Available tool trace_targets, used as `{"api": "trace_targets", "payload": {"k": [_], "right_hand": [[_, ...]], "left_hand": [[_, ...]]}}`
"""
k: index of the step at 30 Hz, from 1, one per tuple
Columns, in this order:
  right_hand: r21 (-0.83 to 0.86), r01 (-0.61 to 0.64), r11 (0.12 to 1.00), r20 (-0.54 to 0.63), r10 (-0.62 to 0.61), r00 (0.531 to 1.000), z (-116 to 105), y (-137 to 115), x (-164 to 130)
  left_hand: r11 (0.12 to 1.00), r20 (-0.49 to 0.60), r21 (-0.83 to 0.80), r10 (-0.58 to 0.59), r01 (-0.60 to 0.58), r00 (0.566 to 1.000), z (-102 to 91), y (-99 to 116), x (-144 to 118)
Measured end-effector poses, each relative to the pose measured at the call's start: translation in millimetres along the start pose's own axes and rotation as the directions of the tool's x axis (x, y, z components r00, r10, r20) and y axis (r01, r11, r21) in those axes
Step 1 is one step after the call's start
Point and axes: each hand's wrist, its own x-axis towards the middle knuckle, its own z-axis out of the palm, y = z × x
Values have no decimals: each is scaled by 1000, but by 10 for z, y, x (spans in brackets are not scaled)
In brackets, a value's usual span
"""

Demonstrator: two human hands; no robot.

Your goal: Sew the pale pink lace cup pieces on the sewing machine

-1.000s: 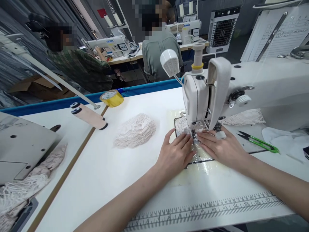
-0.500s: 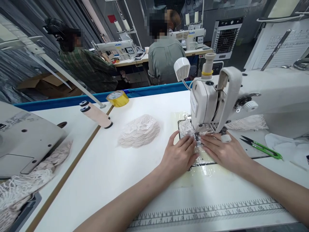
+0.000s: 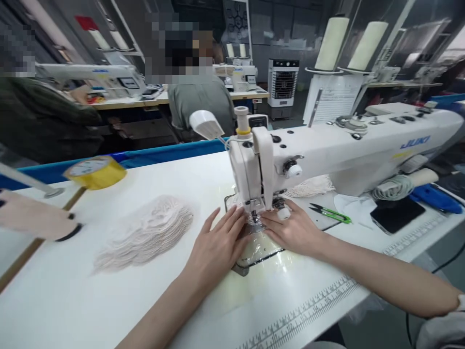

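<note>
Lace piece (image 3: 242, 219) lay flat at centre frame, under the presser foot of the sewing machine (image 3: 327, 150), pinned to the needle plate by both hands. Near edge of the white table (image 3: 152, 295) carried a printed ruler strip (image 3: 316, 305) running lower centre to right.

Left hand (image 3: 218, 247) was open, palm down, fingers spread and pressing the lace just left of the needle. Right hand (image 3: 294, 231) was also open and flat, fingertips touching the lace on the needle's right side; a white thimble-like cap (image 3: 283, 213) sat on one finger. Nothing gripped by either.

Left of the hands, well apart: a stack of lace pieces (image 3: 145, 235). Right of the hands: green thread snips (image 3: 330, 212) on the table, then a dark phone (image 3: 395, 215) further right. More lace (image 3: 310, 185) showed behind the machine arm.

Left edge: blurred pink roll (image 3: 32, 220). Behind it, a roll of yellow tape (image 3: 95, 171) near the blue table border (image 3: 163, 152).

Upper frame: two thread cones (image 3: 332, 43) at upper right, a person in a grey shirt (image 3: 198, 104) seated back to the camera at upper centre, another person's dark sleeve (image 3: 39, 121) at upper left, more machines beyond.
</note>
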Motion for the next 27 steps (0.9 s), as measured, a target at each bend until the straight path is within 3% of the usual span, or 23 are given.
{"api": "trace_targets", "payload": {"k": [4, 8, 15, 21, 24, 27], "right_hand": [[-18, 4, 1000, -7, -4, 1000, -99, 5, -7], [17, 47, 999, -58, -46, 997, -163, -27, -33], [228, 109, 968, -43, -101, 994, -146, -110, -88], [276, -60, 959, 35, 53, 998, -142, -73, -57], [419, -51, 907, 82, 18, 996, -141, -103, -48], [406, -34, 913, 66, 8, 998, -144, -135, -46]], "left_hand": [[994, -64, 107, 28, -21, 998, -122, 69, -55], [1000, -118, -1, -6, 6, 993, -213, 114, -71], [958, 39, -285, -9, 19, 999, -102, 43, -79], [945, 2, -309, -107, 102, 994, -93, 290, -64], [949, 43, -282, -133, 140, 990, -87, 345, -48], [961, 89, -239, -124, 142, 988, -66, 308, -41]]}}
